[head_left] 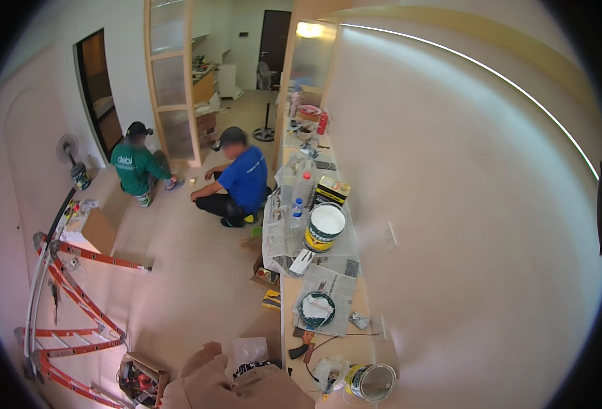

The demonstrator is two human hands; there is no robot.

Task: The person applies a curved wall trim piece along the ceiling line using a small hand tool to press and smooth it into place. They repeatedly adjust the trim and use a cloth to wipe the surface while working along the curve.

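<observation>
Neither of my hands shows plainly. Brown cloth [232,388], which looks like my own clothing, fills the lower edge. Just beyond it lies a pale square sheet [250,350]. To the right, a long counter carries an orange-and-black tool [303,345] with a cord, a dark tub lid with white paste [316,309], and an open can [370,382] at the near end. Farther along stand a large can of white paint [327,225], a black-and-yellow tin [331,191] and clear bottles [297,210]. Newspaper [338,283] covers part of the counter.
An orange folding ladder [76,293] lies at the left. Two people crouch on the floor, one in a green shirt [136,165], one in a blue shirt [245,176]. A toolbox [141,382] sits at the lower left. Fans [69,148] stand farther off.
</observation>
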